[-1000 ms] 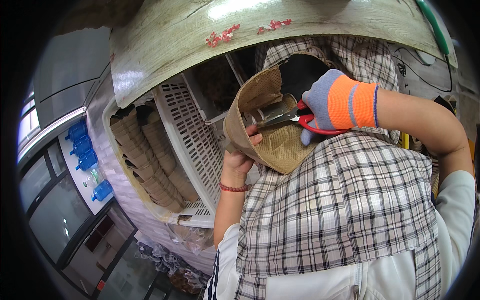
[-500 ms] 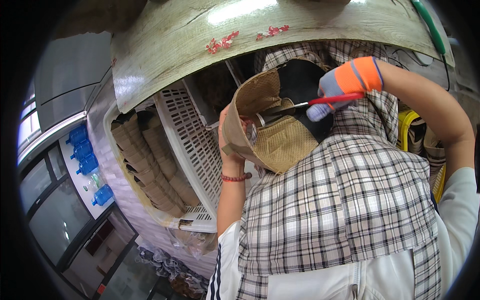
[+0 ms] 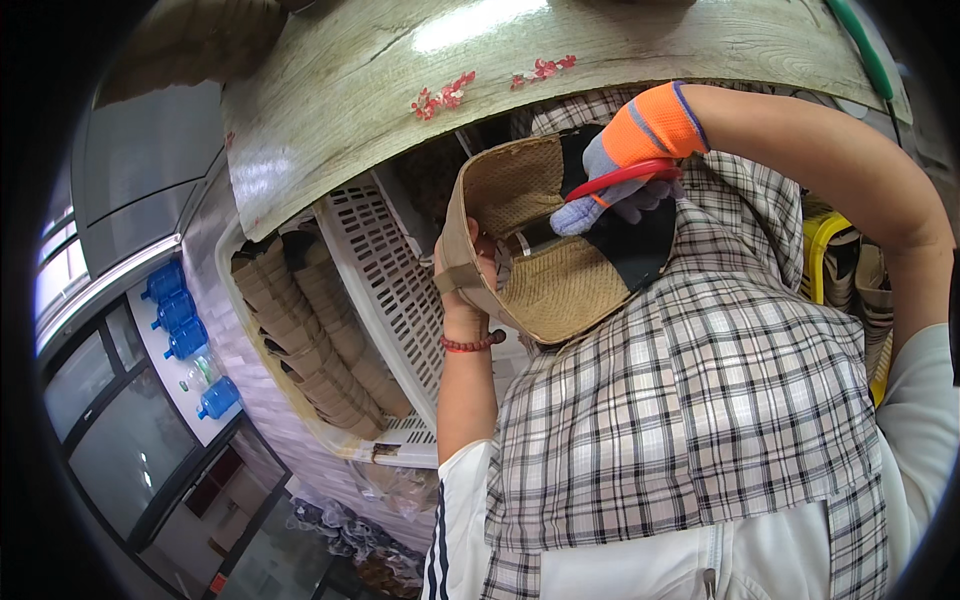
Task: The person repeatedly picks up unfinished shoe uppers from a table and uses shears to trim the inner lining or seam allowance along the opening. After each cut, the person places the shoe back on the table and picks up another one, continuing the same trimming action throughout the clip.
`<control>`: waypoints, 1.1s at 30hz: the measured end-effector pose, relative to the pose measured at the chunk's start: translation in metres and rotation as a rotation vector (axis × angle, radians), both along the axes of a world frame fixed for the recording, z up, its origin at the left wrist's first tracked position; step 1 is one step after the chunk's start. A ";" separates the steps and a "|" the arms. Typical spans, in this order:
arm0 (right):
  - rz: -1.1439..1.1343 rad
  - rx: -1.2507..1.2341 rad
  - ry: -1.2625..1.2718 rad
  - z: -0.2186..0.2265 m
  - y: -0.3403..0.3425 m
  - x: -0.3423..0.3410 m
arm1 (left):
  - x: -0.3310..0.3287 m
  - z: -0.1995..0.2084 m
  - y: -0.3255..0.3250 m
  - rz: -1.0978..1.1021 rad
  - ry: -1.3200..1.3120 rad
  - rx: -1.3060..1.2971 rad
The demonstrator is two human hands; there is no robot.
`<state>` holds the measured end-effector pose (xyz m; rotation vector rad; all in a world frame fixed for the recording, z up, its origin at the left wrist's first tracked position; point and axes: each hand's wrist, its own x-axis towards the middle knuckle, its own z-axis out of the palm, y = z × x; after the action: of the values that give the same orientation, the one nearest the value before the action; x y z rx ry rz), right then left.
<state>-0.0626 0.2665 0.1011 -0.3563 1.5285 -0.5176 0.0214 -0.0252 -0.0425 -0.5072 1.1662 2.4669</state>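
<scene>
A tan fabric piece (image 3: 560, 295), curved like an open cup with a textured lining and a black inner panel, is propped over my lap against the plaid apron (image 3: 680, 400). My left hand (image 3: 468, 265), wearing a red bead bracelet (image 3: 472, 343), grips its left wall, fingers curled over inside. My right hand (image 3: 620, 190), in a grey and orange glove, is closed around red-handled scissors (image 3: 622, 180) inside the piece's opening. The scissor blades are mostly hidden behind the glove and in the dark interior.
A wood-patterned tabletop (image 3: 340, 120) overhangs the piece. To the left stands a white slatted basket (image 3: 385, 290) with stacks of similar tan pieces (image 3: 305, 340). A yellow basket (image 3: 822, 250) sits at the right. A green-handled tool (image 3: 862, 45) lies at the tabletop's far right.
My right hand and the scissors have moved left and deeper into the tan piece, turning so the handles tilt more. My left hand keeps its hold, nearly in place.
</scene>
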 end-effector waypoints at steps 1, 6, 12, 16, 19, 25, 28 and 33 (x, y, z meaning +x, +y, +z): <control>-0.007 0.003 0.003 0.001 0.000 0.000 | -0.001 0.000 -0.001 -0.010 0.004 0.003; -0.012 -0.031 0.026 -0.004 0.002 -0.001 | -0.004 0.017 0.008 -0.067 0.056 -0.040; -0.075 0.090 0.256 -0.003 -0.002 0.028 | 0.003 0.010 0.004 -0.050 0.041 0.001; -0.090 0.021 0.007 -0.012 0.039 0.043 | 0.001 0.011 0.016 -0.031 0.068 0.133; -0.163 -0.184 -0.257 -0.024 0.069 0.049 | 0.000 0.024 0.036 -0.073 0.172 0.037; -0.380 -0.360 -0.515 -0.057 0.089 0.053 | -0.013 0.002 0.031 -0.189 0.234 -0.165; -0.325 -0.400 -0.461 -0.054 0.083 0.043 | -0.006 -0.010 0.023 -0.210 0.331 -0.276; -0.177 -0.299 -0.241 -0.037 0.064 0.023 | -0.001 -0.008 0.015 -0.245 0.438 -0.424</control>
<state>-0.0401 0.3300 0.0636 -0.3746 1.2558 -0.9016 0.0202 -0.0104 -0.0502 0.0859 1.8192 2.1764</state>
